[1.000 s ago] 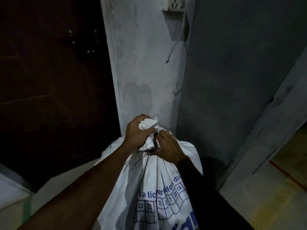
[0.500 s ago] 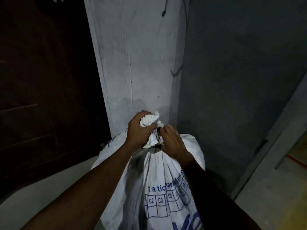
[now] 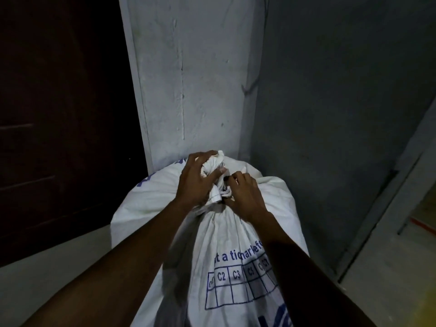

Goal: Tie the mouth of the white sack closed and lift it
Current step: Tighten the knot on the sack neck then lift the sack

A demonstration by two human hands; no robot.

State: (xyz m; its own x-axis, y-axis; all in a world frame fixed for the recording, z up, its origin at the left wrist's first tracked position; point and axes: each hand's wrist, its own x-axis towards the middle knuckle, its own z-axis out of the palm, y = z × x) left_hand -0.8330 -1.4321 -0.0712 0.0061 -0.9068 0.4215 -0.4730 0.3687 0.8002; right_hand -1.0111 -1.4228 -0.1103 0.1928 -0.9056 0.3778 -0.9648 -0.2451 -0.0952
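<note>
Dim, low-light frame, bluish cast. White sack [image 3: 212, 232] is the brightest area; door [image 3: 59, 114] at left nearly black. Forearms underexposed. Soft detail and noise throughout, wide-angle bending of the wall lines at the edges.

white sack [image 3: 226, 232], blue print "a tic…" partly hidden, grid cells "C2", "C3", poss. "C1", rest unreadable
</note>
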